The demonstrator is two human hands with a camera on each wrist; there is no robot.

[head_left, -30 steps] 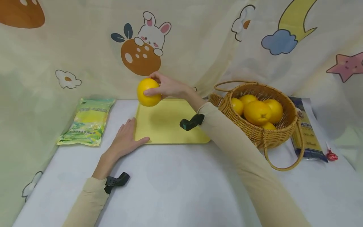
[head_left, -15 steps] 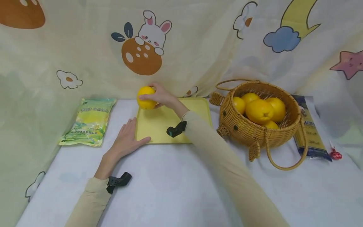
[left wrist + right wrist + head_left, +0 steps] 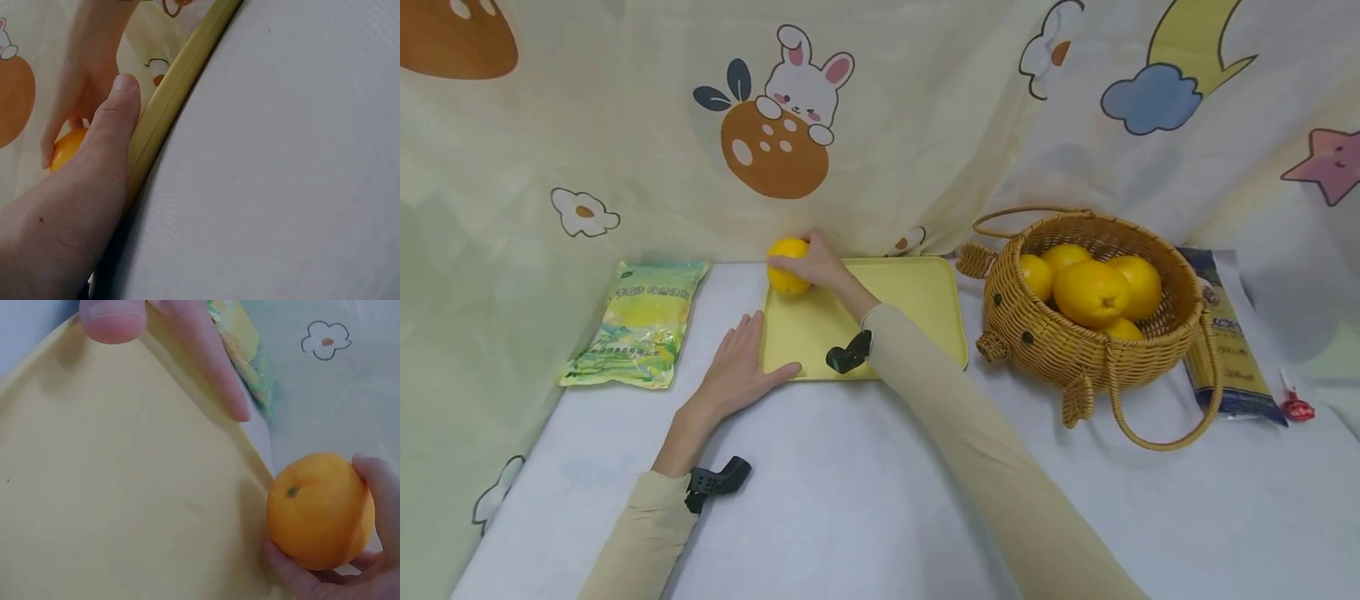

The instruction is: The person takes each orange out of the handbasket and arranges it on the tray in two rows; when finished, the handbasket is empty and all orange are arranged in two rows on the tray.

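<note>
My right hand (image 3: 822, 265) grips an orange (image 3: 788, 267) at the far left corner of the yellow tray (image 3: 895, 325). In the right wrist view the fingers and thumb curl round the orange (image 3: 320, 512), whose stem spot faces up, right by the tray's edge. My left hand (image 3: 736, 367) lies with straight, spread fingers along the tray's near left corner. Its thumb (image 3: 112, 125) rests against the tray's front rim (image 3: 169, 94) in the left wrist view. To the right stands a wicker basket (image 3: 1045, 354) with several oranges (image 3: 1092, 293) inside.
A green and yellow packet (image 3: 638, 325) lies left of the tray. Behind the basket lies a blue and gold packet (image 3: 1236, 350), with a red wrapped candy (image 3: 1297, 407) beside it. A printed cloth (image 3: 925, 125) hangs along the table's back edge.
My right hand has lowered the orange from above the tray to its far left corner, the forearm shifting left away from the basket. My left hand has stayed at the tray's edge.
</note>
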